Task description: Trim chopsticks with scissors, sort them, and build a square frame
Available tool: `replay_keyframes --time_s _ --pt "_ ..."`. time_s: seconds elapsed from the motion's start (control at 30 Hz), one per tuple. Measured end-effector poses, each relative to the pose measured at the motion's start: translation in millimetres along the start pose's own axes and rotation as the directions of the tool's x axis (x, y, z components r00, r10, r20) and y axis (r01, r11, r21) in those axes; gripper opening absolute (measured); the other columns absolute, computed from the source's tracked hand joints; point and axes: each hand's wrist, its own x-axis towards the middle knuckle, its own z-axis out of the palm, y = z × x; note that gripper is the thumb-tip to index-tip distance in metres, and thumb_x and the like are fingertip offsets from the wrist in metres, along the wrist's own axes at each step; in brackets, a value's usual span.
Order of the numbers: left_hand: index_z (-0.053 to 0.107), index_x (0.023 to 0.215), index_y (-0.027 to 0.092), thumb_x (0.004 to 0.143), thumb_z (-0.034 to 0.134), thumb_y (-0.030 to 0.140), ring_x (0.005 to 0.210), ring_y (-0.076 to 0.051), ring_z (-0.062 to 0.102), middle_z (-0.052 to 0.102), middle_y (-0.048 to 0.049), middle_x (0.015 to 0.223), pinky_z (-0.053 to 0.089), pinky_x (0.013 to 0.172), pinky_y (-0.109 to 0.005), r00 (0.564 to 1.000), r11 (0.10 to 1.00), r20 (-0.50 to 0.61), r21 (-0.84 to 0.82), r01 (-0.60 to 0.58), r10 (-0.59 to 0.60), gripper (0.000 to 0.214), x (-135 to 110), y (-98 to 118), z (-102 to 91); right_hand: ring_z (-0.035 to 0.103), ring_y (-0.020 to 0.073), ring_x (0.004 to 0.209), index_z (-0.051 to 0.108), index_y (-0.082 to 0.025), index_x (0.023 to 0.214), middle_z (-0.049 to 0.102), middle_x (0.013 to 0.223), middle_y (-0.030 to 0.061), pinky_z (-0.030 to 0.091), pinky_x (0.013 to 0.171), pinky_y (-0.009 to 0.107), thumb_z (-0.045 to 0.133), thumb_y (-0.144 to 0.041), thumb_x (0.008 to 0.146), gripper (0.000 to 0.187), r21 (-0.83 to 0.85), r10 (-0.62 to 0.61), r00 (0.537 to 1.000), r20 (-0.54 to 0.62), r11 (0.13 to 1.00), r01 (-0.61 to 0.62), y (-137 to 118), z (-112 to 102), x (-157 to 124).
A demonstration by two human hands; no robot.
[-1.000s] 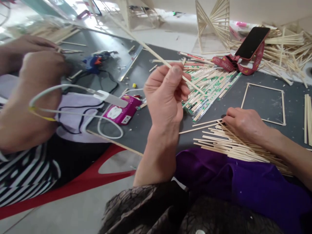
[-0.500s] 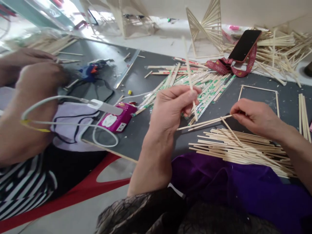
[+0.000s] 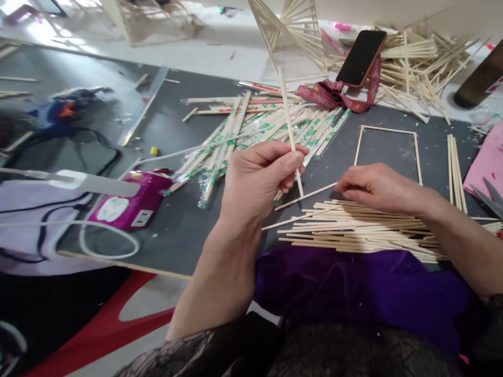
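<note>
My left hand [image 3: 261,175] is closed in a pinch on a wooden chopstick [image 3: 286,104], which stands nearly upright and leans slightly left at the top. My right hand [image 3: 379,186] pinches the right end of a second chopstick [image 3: 308,197], which slants down to the left. The lower tip of the upright chopstick meets or overlaps the slanted one; whether they touch I cannot tell. Below my right hand lies a pile of loose chopsticks [image 3: 353,230]. Behind it is a rectangular frame of chopsticks [image 3: 389,129], its near side hidden by the hand.
Wrapped chopsticks [image 3: 220,152] lie behind my left hand. Further back are a phone [image 3: 361,57], a red ribbon [image 3: 320,97] and a fan-shaped stick structure [image 3: 302,31]. Scissors [image 3: 489,196] are at the right edge. A purple box [image 3: 131,201] with a white cable stands left, near a blue tool [image 3: 63,112].
The view has swung right. One chopstick now leaves my right hand, where two lay together before, and the upright chopstick's lower end has come to it. The neighbour's hands have mostly left view.
</note>
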Motion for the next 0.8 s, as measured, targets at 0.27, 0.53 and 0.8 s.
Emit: replay_keyframes --time_s 0.27,0.53,0.8 --pt "0.078 0.074 0.019 0.070 0.076 0.021 0.040 -0.006 0.043 0.063 -0.0004 0.056 0.032 0.037 -0.020 0.997 0.997 0.064 0.049 0.051 -0.054 0.004 -6 -7 12.6 0.057 0.0175 0.061 0.075 -0.019 0.085 0.073 0.080 0.0089 0.024 0.053 0.031 0.056 -0.025 0.084 0.019 -0.438 0.296 0.939 0.173 0.877 -0.195 -2 -8 -21" --pt "0.078 0.074 0.020 0.069 0.077 0.025 0.040 -0.006 0.044 0.063 0.0004 0.055 0.034 0.037 -0.019 0.993 0.994 0.100 0.092 0.057 -0.067 0.008 -8 -15 20.4 0.045 0.0139 0.051 0.072 -0.020 0.076 0.069 0.067 0.0057 0.024 0.050 0.030 0.056 -0.022 0.076 0.016 -0.330 0.193 0.963 0.189 0.936 -0.123 -1 4 -27" --pt "0.081 0.072 0.022 0.062 0.086 0.031 0.039 -0.005 0.044 0.064 0.0003 0.052 0.033 0.033 -0.017 0.994 0.996 0.067 -0.013 0.084 -0.083 0.014 -7 -18 22.1 0.046 0.0118 0.054 0.069 -0.019 0.072 0.064 0.064 0.0008 0.029 0.053 0.028 0.059 -0.019 0.072 0.009 -0.072 0.103 0.975 0.196 0.993 -0.090 13 -2 -23"
